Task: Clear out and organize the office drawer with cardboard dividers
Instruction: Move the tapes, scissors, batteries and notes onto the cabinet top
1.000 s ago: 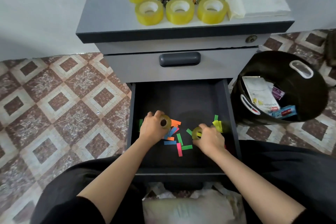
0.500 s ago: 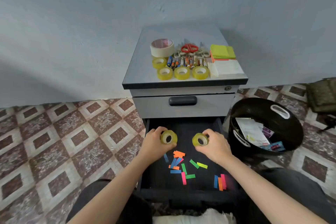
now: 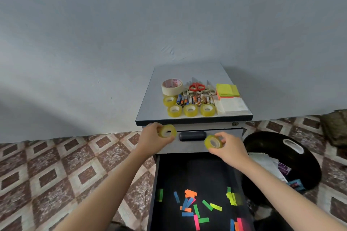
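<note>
Right now the left hand (image 3: 153,138) is gripping a yellow tape roll (image 3: 167,131), with fingers and thumb curling round its rim. It is holding the roll up in front of the closed upper drawer (image 3: 191,146), at nine o'clock from the dark handle (image 3: 192,135). The right hand (image 3: 228,148) is pinching a second tape roll (image 3: 213,141) the same way, at three o'clock from that handle. Both rolls are hanging in the air, clear of the open drawer (image 3: 197,172), which is lying at six o'clock from the hands. Coloured paper strips (image 3: 190,193) are lying scattered on its dark floor.

At twelve o'clock from the hands, the cabinet top (image 3: 187,73) is carrying four more yellow rolls (image 3: 190,110), with a row of batteries (image 3: 195,99) behind them. A wide masking tape roll (image 3: 171,86) is sitting at eleven o'clock, red scissors (image 3: 196,87) at the back, and sticky notes (image 3: 227,90) at one o'clock. A black bin (image 3: 262,142) holding papers is standing on the tiled floor (image 3: 56,165), at three o'clock from the open drawer.
</note>
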Demonstrator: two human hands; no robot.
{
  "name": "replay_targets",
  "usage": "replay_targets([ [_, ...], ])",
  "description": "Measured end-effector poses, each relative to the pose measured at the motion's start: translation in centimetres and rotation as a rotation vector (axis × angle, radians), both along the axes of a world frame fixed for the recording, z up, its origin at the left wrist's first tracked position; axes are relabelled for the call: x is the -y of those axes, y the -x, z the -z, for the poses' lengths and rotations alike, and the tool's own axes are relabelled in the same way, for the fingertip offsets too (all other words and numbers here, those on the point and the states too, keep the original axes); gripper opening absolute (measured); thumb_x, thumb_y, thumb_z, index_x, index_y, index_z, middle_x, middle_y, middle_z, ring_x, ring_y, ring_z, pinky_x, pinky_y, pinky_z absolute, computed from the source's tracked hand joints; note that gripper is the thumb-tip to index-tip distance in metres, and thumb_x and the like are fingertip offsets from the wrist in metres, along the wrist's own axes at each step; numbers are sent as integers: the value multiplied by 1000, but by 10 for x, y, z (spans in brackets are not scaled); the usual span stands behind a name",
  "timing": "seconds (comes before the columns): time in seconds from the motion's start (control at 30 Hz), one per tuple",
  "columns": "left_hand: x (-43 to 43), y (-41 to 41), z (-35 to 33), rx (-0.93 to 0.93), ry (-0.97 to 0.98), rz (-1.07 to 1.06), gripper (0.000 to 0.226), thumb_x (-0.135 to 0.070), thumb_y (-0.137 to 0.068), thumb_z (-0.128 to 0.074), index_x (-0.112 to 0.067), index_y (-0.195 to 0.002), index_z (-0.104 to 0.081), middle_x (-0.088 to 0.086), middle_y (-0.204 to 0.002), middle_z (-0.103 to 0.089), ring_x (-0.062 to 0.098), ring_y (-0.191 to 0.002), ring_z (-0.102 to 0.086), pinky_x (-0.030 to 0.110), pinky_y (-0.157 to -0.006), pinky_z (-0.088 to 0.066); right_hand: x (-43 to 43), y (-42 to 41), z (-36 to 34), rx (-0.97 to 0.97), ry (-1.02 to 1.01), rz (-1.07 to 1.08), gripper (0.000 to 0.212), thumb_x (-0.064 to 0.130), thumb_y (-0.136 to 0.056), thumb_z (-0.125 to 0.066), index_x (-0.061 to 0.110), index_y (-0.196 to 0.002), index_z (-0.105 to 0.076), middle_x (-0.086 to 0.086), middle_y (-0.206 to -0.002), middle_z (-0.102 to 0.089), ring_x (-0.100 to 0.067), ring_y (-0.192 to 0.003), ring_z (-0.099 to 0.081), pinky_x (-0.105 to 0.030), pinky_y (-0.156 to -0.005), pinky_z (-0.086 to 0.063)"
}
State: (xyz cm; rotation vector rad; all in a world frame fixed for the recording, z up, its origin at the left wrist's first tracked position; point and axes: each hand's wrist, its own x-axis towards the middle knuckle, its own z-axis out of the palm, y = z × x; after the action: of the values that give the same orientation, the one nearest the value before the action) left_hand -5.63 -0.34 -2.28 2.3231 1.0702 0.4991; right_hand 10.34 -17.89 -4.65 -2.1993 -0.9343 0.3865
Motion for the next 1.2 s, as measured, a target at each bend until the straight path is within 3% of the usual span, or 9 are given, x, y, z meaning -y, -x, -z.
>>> replay_targets([
  [0.1, -24, -9, -12, -11, -42, -35, 51, -35, -73, -75, -9, -114, -59, 7, -107, -59, 17, -90, -54, 23, -74, -40, -7, -6, -5, -11, -27, -13, 49, 30, -77, -75, 17, -120, -57, 0, -107, -62, -11, -89, -52, -19, -68, -39],
  [0.2, -46, -21, -20, -76, -73, -67, 57, -36, -76, -71, -8, -123, -55, 10, -117, -55, 23, -104, -54, 27, -83, -40, -16, -16, -12, -21, -54, -12, 52, 32, -76, -75, 17, -122, -57, -4, -111, -61, -16, -98, -55, -26, -81, -43],
  [0.43, -82, -53, -25, -173, -88, -63, 61, -29, -79, -68, -10, -134, -46, 15, -129, -50, 28, -116, -49, 32, -94, -39, -29, -35, -33, 1, -115, -1, 50, 26, -77, -75, 14, -122, -59, 7, -91, -52, -9, -88, -49, -19, -68, -35],
  [0.57, -93, -62, -20, -163, -42, -62, 63, -28, -80, -68, -11, -135, -42, 15, -128, -51, 28, -115, -49, 32, -91, -40, -36, -42, -37, 6, -139, -9, 47, 25, -77, -75, 14, -121, -60, 11, -84, -52, -8, -83, -50, -15, -62, -35],
  [0.7, -98, -66, -15, -122, -32, -55, 64, -28, -81, -69, -10, -135, -41, 15, -126, -52, 28, -113, -50, 32, -89, -41, -43, -47, -38, 31, -137, -4, 51, 26, -77, -75, 14, -124, -58, 2, -96, -58, -10, -88, -50, -21, -73, -34],
  [0.87, -103, -63, -12, -52, 17, -60, 71, -26, -75, -77, -10, -134, -40, 15, -127, -52, 26, -109, -53, 34, -89, -45, -56, -50, -46, 69, -138, -12, 49, 25, -78, -74, 13, -122, -58, 11, -84, -52, -9, -82, -50, -14, -60, -35],
  [1.07, -99, -47, -5, 22, 47, -60, 85, -27, -69, -82, -8, -138, -37, 15, -130, -50, 25, -114, -51, 33, -94, -42, -89, -52, -56, 169, -65, -26, 50, 28, -75, -74, -1, -113, -59, -13, -110, -63, -27, -102, -58, -39, -85, -49],
  [1.2, -91, -43, 4, 39, 18, -54, 84, -27, -77, -75, -7, -143, -28, 14, -138, -45, 27, -126, -43, 34, -102, -35, -109, -58, -55, 210, -8, -46, 35, 28, -69, -75, 4, -91, -63, -8, -90, -65, -23, -84, -58, -32, -65, -46],
])
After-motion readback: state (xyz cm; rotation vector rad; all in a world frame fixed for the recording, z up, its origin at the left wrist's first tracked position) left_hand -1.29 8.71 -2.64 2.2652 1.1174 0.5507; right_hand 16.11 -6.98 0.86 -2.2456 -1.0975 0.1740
